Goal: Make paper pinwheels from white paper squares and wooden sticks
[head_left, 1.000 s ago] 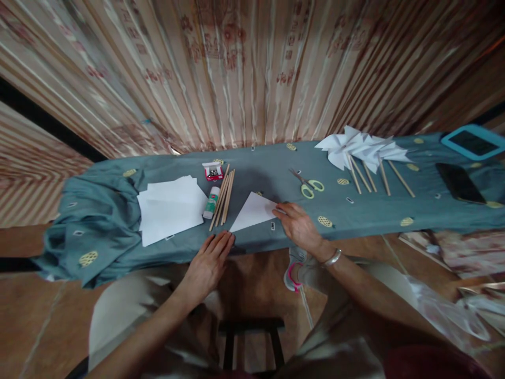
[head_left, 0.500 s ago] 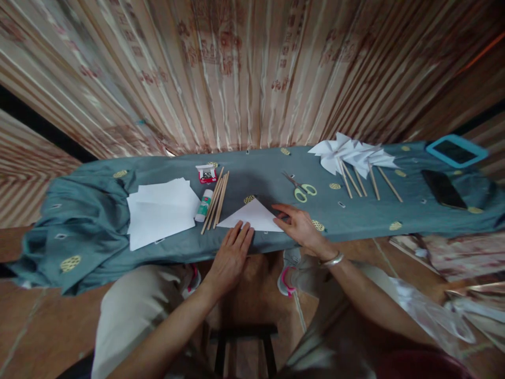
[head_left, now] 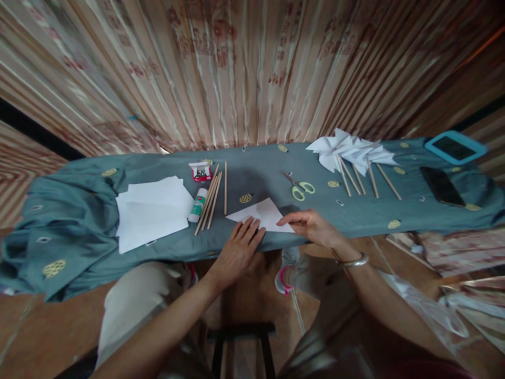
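A white sheet of paper folded into a triangle point(head_left: 265, 212) lies near the front edge of the cloth-covered table, its peak pointing away from me. My left hand point(head_left: 241, 247) rests with fingers stretched flat on its near edge, left of the middle. At its right corner, my right hand point(head_left: 310, 225) pinches the paper between thumb and fingers. Green-handled scissors point(head_left: 299, 187) lie just beyond, tips pointing away and left. Left of the triangle are several wooden sticks point(head_left: 211, 202), one of them apart from the bunch, and a glue stick point(head_left: 198, 205).
A stack of white paper point(head_left: 153, 213) lies at left, a small red-and-white box of metal pieces point(head_left: 201, 172) behind the glue. Several paper pinwheels on sticks point(head_left: 351, 150) lie at the back right. A black phone point(head_left: 442, 186) and a blue-framed tablet point(head_left: 456, 147) sit far right.
The folded triangle has shifted right and turned slightly, with both hands moving along. One wooden stick has come apart from the bunch. My right hand's fingers have closed on the paper's corner.
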Demonstrator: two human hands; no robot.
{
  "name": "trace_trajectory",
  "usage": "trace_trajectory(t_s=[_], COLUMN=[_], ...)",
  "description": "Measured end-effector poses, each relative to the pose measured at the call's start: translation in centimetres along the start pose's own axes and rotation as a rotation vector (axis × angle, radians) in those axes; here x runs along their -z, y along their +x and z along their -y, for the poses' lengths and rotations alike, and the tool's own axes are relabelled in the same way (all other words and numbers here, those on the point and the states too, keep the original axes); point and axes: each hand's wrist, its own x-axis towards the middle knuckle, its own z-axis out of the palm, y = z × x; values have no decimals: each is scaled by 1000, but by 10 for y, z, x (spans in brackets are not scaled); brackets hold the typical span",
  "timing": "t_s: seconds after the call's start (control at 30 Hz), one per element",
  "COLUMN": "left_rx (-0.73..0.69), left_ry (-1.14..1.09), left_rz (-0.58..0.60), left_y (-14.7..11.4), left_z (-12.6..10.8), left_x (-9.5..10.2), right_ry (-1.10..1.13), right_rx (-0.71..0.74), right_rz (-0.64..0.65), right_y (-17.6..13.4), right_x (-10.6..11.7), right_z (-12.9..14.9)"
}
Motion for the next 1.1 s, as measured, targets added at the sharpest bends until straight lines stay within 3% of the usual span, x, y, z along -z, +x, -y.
trace_trajectory(t_s=[0.13, 0.23, 0.43, 0.67, 0.87, 1.1], left_rx=[1, -39, -86, -117, -97, -97], left_ry=[14, 16, 18, -4, -24, -35], left_rz=[-3, -16, -18, -51, -62, -52], left_y=[2, 7, 16, 9, -1, -2], left_z=[-4, -8, -18, -20, -24, -25], left_x=[-3, -6, -10, -13, -8, -5], right_ry=[-332, -428, -452, -690, -753, -804], right_rx=[261, 379, 323, 396, 360, 415], right_rz=[-154, -168, -70, -61, -86, -105], right_y=[-3, 1, 24, 42, 53, 64], right_x=[-1, -1, -12, -28, -39, -48], right_z=[8, 16, 23, 31, 27, 20])
